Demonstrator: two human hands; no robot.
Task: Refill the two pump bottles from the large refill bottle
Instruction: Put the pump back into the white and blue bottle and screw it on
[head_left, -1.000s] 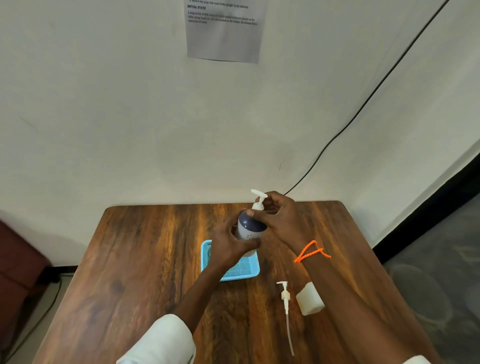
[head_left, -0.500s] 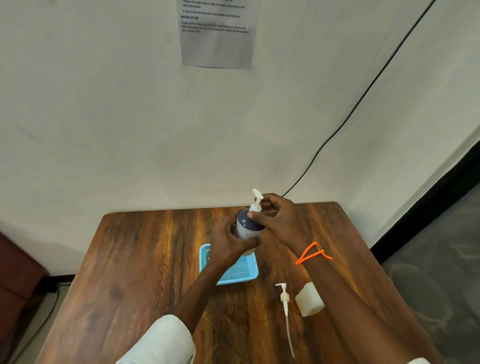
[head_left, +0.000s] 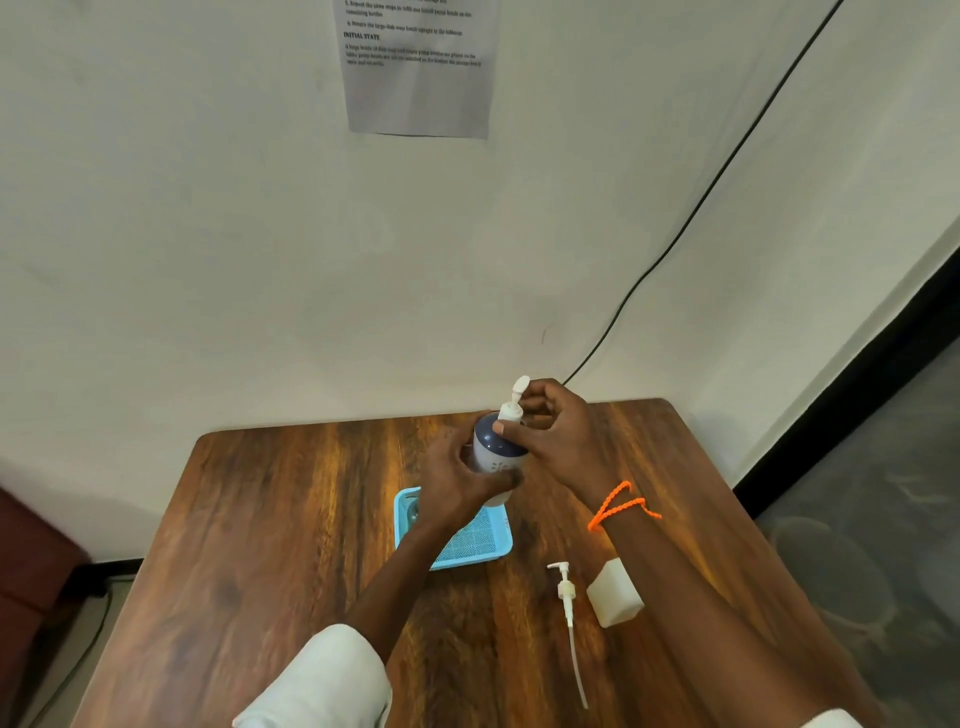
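A pump bottle (head_left: 493, 451) with a dark blue top and a white body is held above the blue tray (head_left: 470, 545). My left hand (head_left: 457, 480) grips its body from the left. My right hand (head_left: 553, 434) pinches the white pump head (head_left: 511, 405) at the bottle's neck. A second, loose pump head with a long dip tube (head_left: 567, 605) lies flat on the wooden table (head_left: 260, 545), in front of the tray. A large refill bottle and a second pump bottle are not in sight.
A white sponge block (head_left: 615, 597) lies right of the loose pump, partly under my right forearm. The table stands against a pale wall with a taped paper sheet (head_left: 418, 67) and a black cable (head_left: 691, 218). Floor drops off past the right edge.
The pump spout has turned from pointing left to pointing up and away as my right hand twists it. The bottle stays in my left hand; the camera tilted up slightly.
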